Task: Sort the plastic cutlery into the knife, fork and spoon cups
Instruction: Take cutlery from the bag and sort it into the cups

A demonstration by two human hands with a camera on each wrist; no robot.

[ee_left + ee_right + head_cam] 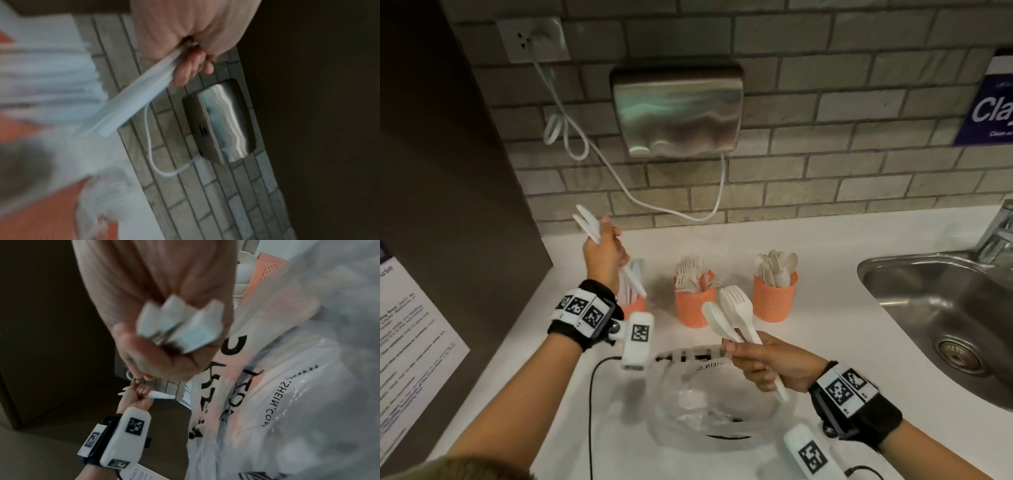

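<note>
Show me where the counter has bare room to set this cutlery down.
Bare counter lies between the spoon cup and the sink, and behind the cups toward the wall. It is crowded in front, where the plastic bag lies.

A steel hand dryer (677, 110) hangs on the grey brick wall (825, 102) at twelve o'clock, its white cord (585, 150) looping up to a metal socket plate (533, 40) at eleven. At three o'clock a steel sink (941, 329) and faucet (996, 233) sit in the white counter (808, 246) — above them, a blue sign (989, 102). At nine o'clock, a printed notice (407, 335) — on a dark panel (441, 154).
</note>
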